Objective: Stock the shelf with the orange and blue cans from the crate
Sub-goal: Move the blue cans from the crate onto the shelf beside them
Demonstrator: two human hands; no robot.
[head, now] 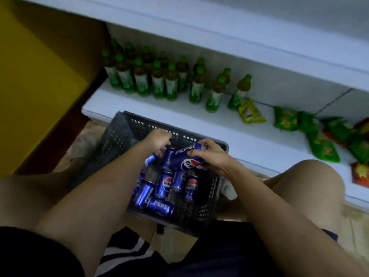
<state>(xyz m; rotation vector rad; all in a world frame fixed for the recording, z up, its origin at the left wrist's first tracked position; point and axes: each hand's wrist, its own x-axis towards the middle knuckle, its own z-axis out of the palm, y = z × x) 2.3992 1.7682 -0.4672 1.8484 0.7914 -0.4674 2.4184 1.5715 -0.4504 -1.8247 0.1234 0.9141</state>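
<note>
Over crate (127, 124): your right hand (211, 156) grips blue can (187, 158) lying sideways; left hand (157, 139) fingers curled, grasp unclear; white shelf (259, 140) beyond.

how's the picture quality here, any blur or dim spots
Head view: dim overall with a bluish cast; the green-capped bottles and snack bags smear with motion blur; the shelf edges bow from the wide lens; the blue can in the right hand stays readable.
</note>
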